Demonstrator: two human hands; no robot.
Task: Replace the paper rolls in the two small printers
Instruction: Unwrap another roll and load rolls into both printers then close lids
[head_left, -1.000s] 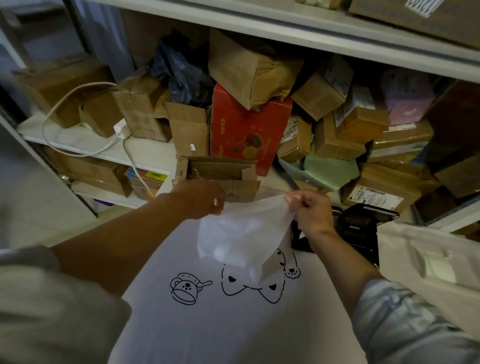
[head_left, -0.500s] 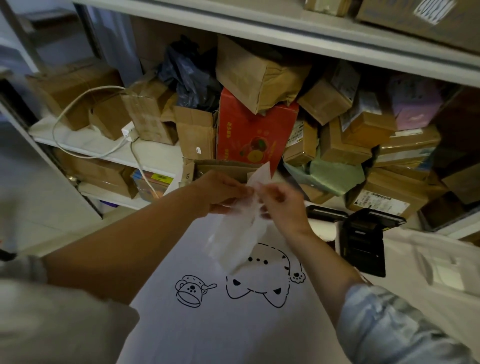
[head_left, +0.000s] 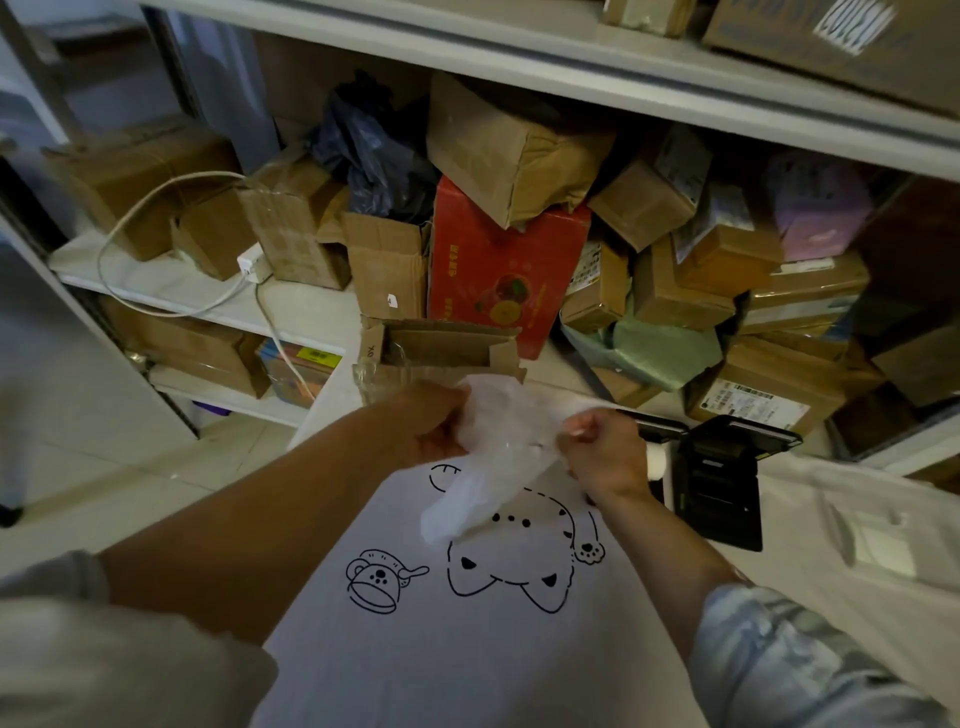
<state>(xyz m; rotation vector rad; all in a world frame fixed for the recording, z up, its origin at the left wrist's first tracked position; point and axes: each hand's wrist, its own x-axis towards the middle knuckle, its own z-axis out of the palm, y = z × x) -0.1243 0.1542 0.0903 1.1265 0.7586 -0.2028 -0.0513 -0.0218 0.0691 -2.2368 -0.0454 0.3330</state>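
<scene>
We see both forearms reaching forward over the white desk (head_left: 467, 670), meeting above its cat drawing (head_left: 511, 556). Our left hand (head_left: 426, 423) comes in from the lower left with the knuckles up, its fingers curled round the top of a crumpled clear plastic wrapper (head_left: 493, 457). Our right hand (head_left: 605, 457) comes in from the lower right, wrist bent, fingers and thumb pinching the wrapper's other edge, so the two hands sit close together with the wrapper bunched between them and its loose end hanging down towards the cat drawing. Whether a paper roll is inside the wrapper we cannot tell. Just right of the right hand a black printer (head_left: 722, 483) stands on the desk with its lid raised, and a white paper roll (head_left: 657, 460) shows beside it, touching the wrist's far side in this view. Behind the hands an open cardboard box (head_left: 441, 345) sits at the desk's far edge.
</scene>
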